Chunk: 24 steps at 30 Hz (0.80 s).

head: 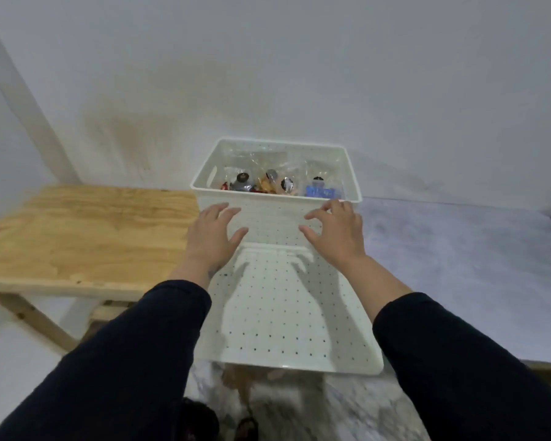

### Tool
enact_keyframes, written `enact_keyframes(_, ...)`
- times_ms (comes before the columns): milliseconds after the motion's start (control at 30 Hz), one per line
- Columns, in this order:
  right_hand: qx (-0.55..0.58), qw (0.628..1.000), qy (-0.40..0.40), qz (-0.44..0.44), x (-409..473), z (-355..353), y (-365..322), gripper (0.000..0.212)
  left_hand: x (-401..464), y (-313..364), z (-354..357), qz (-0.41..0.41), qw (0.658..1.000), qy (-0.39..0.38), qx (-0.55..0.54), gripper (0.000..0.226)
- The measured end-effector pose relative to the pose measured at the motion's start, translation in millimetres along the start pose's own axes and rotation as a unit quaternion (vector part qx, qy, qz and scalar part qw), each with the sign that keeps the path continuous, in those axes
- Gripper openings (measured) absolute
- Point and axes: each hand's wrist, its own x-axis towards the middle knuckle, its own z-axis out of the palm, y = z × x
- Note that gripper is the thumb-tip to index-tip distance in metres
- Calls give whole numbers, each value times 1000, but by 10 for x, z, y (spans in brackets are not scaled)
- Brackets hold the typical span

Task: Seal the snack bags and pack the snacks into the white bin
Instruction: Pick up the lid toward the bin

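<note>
A white perforated bin (277,224) stands at the back of the table, against the wall. Inside it lie several clear snack bags (277,183) with dark, orange and blue contents. A flat white perforated lid or tray (283,316) lies in front of the bin and reaches past the table's near edge. My left hand (212,237) hovers with spread fingers at the bin's near wall, on its left side. My right hand (337,232) does the same on the right side, fingers slightly bent, its fingertips near the rim. Neither hand holds anything.
A bare wooden table (77,237) stands at the left. The grey marbled tabletop (458,265) stretches to the right. A pale wall rises right behind the bin. Below the table edge lies marbled floor (347,409) with dark footwear (204,421).
</note>
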Motion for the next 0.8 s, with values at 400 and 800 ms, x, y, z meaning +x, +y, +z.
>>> enact_keyframes(400, 12, 957, -187, 222, -1248, 740, 686, 70, -1149, -510, 693, -225, 948, -209, -79, 78)
enact_keyframes(800, 79, 937, -125, 316, -1348, 873, 511, 65, -1441, -456, 844, -256, 955, -151, 17, 88)
